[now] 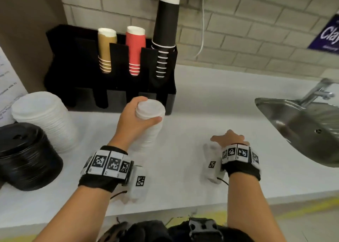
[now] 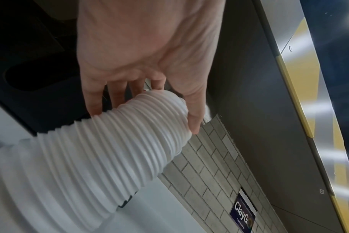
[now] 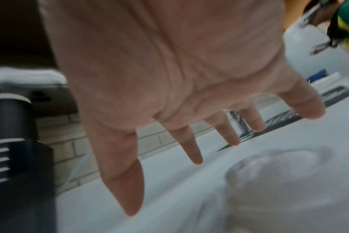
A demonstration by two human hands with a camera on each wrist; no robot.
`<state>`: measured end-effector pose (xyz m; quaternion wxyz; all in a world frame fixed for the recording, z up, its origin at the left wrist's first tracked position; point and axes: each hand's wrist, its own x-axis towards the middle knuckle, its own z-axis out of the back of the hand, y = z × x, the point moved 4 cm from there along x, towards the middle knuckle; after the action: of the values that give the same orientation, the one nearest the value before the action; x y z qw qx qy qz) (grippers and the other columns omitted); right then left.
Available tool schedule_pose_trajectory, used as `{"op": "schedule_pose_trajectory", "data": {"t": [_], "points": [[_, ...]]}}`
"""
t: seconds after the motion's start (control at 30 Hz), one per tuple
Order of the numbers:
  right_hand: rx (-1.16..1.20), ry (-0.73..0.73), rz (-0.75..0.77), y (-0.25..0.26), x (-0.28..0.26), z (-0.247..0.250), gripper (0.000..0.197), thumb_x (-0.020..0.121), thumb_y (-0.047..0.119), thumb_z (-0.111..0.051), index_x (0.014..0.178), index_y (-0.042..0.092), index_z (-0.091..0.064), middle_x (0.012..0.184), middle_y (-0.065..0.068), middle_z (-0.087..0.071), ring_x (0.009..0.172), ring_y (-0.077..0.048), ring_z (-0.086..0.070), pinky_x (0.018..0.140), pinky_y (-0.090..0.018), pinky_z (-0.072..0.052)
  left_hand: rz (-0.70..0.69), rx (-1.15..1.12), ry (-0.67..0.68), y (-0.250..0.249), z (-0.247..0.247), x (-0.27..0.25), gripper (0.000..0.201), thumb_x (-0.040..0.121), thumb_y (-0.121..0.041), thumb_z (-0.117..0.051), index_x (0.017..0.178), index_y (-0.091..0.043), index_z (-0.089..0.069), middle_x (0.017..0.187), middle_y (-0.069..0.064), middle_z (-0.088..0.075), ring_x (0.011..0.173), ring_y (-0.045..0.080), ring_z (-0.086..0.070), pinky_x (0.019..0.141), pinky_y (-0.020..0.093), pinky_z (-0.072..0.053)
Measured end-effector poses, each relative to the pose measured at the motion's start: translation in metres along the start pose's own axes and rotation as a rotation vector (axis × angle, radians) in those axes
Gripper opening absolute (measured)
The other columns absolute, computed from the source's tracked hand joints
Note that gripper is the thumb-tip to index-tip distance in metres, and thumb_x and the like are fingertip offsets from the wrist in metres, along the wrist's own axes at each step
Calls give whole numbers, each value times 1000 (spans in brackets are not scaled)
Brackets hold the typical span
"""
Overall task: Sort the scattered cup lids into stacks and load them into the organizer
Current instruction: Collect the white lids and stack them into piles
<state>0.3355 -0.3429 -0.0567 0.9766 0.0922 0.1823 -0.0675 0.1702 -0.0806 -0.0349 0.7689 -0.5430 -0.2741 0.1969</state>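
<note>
We see left hand (image 1: 134,119) gripping top of white lid stack (image 1: 150,120), fingers and thumb curled round it, stack standing on tabletop (image 1: 192,98) just before black organizer (image 1: 77,67). Right hand (image 1: 230,139) spread flat, fingers straight, holding nothing, over tabletop near sink (image 1: 293,120). Larger white stack (image 1: 45,118) and black stack (image 1: 25,155) at far left.

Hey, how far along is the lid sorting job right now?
Done: lids sit gathered in stacks, a wide white stack and a black stack on the counter. In hand: the left hand grips a narrow white stack; the right hand is empty. Left: no lids visible in the organizer.
</note>
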Motion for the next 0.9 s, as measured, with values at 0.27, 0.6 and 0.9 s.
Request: {"op": "schedule_pose_trajectory", "data": {"t": [0.27, 0.6, 0.9], "points": [[60, -137, 141, -34, 0, -9, 23, 89, 21, -60, 107, 8, -64, 125, -19, -57, 103, -34, -60, 88, -36, -49, 7, -39, 10, -1, 7, -5, 61, 73, -19, -83, 125, -22, -52, 122, -6, -54, 114, 16, -50, 93, 31, -45], [482, 69, 708, 58, -43, 29, 49, 81, 25, -71, 126, 31, -52, 120, -4, -51, 99, -25, -60, 81, -38, -55, 18, -21, -8, 1, 3, -8, 64, 74, -22, -83, 129, -29, -51, 133, -4, -47, 120, 15, -45, 103, 44, -45], [602, 70, 1183, 141, -104, 17, 45, 82, 21, -70, 124, 29, -54, 107, 11, -59, 94, 1, -57, 71, 0, -42, 11, -55, -65, 6, 3, -10, 96, 67, -23, -88, 143, -29, -30, 117, -23, -49, 98, -22, -48, 72, 2, -42]]}}
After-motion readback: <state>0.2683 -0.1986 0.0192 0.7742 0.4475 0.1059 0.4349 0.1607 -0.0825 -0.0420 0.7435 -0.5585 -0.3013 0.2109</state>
